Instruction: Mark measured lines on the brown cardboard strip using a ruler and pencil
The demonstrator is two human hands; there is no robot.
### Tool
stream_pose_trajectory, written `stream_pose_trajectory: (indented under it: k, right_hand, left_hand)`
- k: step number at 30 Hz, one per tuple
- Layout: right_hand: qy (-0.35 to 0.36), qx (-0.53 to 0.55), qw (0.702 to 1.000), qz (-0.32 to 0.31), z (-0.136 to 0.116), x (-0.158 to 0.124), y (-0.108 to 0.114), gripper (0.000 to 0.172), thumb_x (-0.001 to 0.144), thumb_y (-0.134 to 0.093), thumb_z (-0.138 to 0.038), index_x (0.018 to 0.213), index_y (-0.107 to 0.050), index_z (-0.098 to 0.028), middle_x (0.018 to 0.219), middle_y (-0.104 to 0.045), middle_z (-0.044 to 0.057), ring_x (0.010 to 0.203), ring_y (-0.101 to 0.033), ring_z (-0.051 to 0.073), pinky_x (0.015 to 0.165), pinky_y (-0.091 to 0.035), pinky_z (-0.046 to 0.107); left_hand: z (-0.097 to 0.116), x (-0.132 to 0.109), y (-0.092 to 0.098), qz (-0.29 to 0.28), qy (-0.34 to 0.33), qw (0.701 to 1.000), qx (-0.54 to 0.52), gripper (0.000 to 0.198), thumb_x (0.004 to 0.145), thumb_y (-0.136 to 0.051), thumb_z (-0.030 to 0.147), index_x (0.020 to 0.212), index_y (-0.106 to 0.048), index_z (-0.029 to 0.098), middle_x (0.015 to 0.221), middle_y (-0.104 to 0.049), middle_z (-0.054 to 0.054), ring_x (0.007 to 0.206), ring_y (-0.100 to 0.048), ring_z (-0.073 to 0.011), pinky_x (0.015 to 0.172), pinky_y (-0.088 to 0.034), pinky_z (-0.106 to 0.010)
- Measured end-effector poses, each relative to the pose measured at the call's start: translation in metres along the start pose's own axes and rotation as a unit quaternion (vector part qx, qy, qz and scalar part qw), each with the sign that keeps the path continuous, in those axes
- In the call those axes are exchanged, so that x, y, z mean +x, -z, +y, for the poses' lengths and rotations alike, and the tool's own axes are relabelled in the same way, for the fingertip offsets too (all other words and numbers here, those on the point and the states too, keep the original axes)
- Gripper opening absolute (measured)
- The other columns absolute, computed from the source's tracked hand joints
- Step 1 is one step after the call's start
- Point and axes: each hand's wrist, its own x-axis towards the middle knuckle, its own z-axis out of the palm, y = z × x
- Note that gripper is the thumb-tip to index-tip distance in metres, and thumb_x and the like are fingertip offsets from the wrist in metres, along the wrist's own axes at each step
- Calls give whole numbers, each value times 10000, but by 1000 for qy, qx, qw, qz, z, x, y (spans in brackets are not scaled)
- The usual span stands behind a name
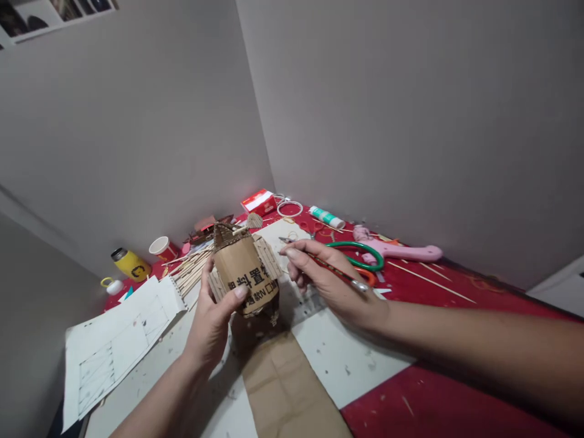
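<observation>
Through the head view, my only one, I have the cardboard model [238,261] up above the table, in the left hand [216,310]. Those fingers are wrapped around its side, with the thumb pressed on the printed face. The right hand [314,267] pinches a slim pencil-like tool [335,269] between thumb and forefinger, its front end close by the model's stick panel [268,257]. I can't tell whether it touches.

To work well here, I'd brace the model from behind so it can't roll, and keep that thumb off the loose-looking edges. I'd steer the tool with light finger movements, wrist steady, since the thin sticks look easy to push askew.

As for containers, the yellow bottle [131,264] leans at the far left with its dark cap on, so its contents are hidden. Beside it is a paper cup [164,248]; I see its pale inner wall but not the bottom. The red box [258,202] stands at the back, and I can't make out what it holds.
</observation>
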Motion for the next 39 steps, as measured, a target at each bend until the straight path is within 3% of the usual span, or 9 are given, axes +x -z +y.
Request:
stream_pose_trajectory:
  k: [10,18,25,33,39]
  right_hand:
    - [-6,-57,998,-28,18,4,6,324,947,-559,-502,871,-598,-190,649,-534,-47,538,-494,100,507,-416,234]
    - [-11,-47,999,14,21,4,3,342,907,-585,-520,814,-575,-191,612,-542,-54,463,-472,87,445,-388,227]
    - [-21,-46,999,5,17,1,-1,328,894,-583,-505,806,-576,-189,580,-531,-57,442,-476,86,438,-395,220]
    - [-20,-40,999,-11,20,4,1,335,923,-549,-486,768,-572,-190,562,-550,-46,444,-487,88,443,-406,218]
    - [-13,-41,999,-20,22,4,1,318,917,-564,-476,797,-595,-184,550,-563,-46,441,-496,86,442,-401,214]
  left_hand:
    - [-12,-2,-4,-53,39,998,-22,1060,715,-869,325,1541,-205,333,1340,-640,-116,1197,-640,-310,965,-545,-415]
    - [-13,4,3,-44,85,995,-38,683,839,-728,493,1441,-455,321,1337,-649,-65,1139,-666,-272,827,-607,-347]
    - [-20,5,4,-52,100,991,-70,607,844,-760,356,1384,-508,236,1252,-703,-93,1172,-655,-283,978,-548,-395]
    - [-17,6,6,-52,101,992,-62,735,778,-817,396,1408,-477,225,1264,-698,-112,1193,-645,-315,1004,-533,-427]
    - [-17,7,7,-103,99,989,-50,825,722,-862,387,1424,-467,208,1235,-706,-136,1180,-647,-344,1003,-527,-444]
